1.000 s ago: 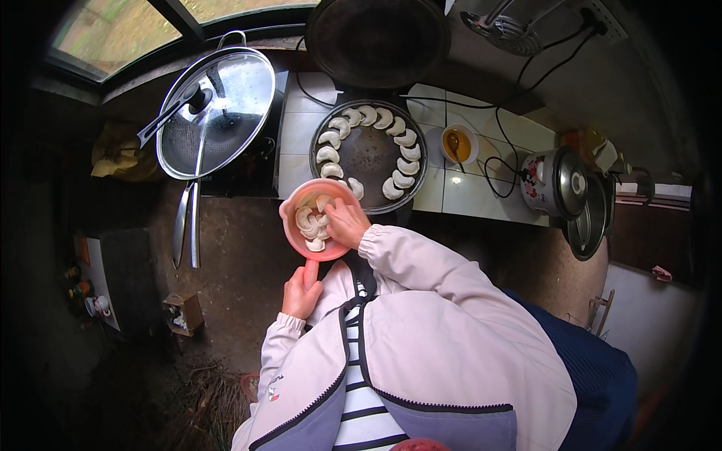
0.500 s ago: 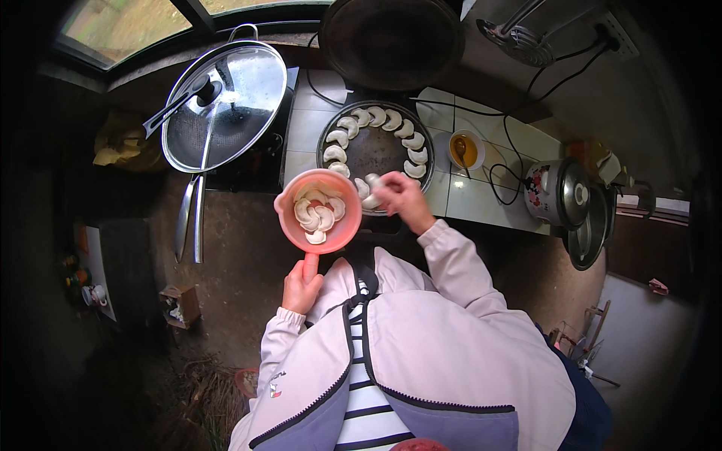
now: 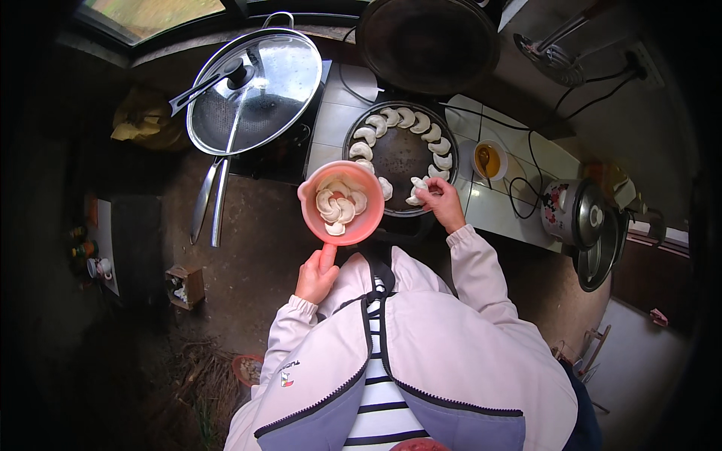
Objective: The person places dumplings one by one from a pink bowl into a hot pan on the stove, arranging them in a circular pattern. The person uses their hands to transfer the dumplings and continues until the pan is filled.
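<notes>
My left hand (image 3: 317,276) is closed round the handle of a pink plastic dipper (image 3: 306,197), held level just in front of the pan. Several pale, crescent-shaped dumplings (image 3: 336,209) lie heaped in it. My right hand (image 3: 442,204) pinches a dumpling (image 3: 419,183) over the near right edge of a round, dark electric griddle pan (image 3: 396,154); another dumpling shows just under its fingertips. More dumplings (image 3: 406,117) sit in a ring along the pan's rim, around a bare middle. The dipper hides part of the ring at the near left.
Behind the pan its dark lid (image 3: 427,45) stands raised. To the left is a big wok with a glass lid (image 3: 259,90), its long handle pointing toward me. On the right are a bowl of yellow oil with a spoon (image 3: 490,160), a rice cooker (image 3: 564,214) and loose black cables (image 3: 530,150).
My right hand has moved to the right along the pan's near edge with a dumpling in its fingers. The whole view has shifted, and the dipper stays in my left hand.
</notes>
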The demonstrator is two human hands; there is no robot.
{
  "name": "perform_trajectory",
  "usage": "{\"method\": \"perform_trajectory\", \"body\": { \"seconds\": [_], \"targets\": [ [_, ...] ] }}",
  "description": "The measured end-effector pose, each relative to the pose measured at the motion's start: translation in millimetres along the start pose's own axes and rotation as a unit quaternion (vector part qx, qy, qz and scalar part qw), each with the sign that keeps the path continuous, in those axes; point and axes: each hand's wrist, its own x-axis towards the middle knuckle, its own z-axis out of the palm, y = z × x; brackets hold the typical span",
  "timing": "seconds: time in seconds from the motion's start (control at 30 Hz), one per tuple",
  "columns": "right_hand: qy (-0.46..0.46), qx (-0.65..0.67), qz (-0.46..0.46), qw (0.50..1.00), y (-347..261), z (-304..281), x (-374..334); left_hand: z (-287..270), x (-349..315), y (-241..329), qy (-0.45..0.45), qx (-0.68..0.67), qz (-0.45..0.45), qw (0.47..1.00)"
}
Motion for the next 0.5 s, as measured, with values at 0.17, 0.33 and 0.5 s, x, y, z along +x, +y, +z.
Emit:
{"method": "perform_trajectory", "body": {
  "seconds": [0.17,0.33,0.5],
  "targets": [
    [0.004,-0.041,-0.010,0.999,2.1,-7.1,4.4,2.0,-2.9,4.8,0.002,-0.008,-0.014,1.000],
    [0.009,-0.051,0.000,0.999,-1.8,-21.6,10.1,1.6,-2.8,-2.8,0.021,-0.015,-0.019,0.999],
    [0.001,-0.044,-0.005,0.999,0.5,-32.5,40.0,-0.1,-0.5,-7.1,0.029,-0.014,-0.012,0.999]
  ]
}}
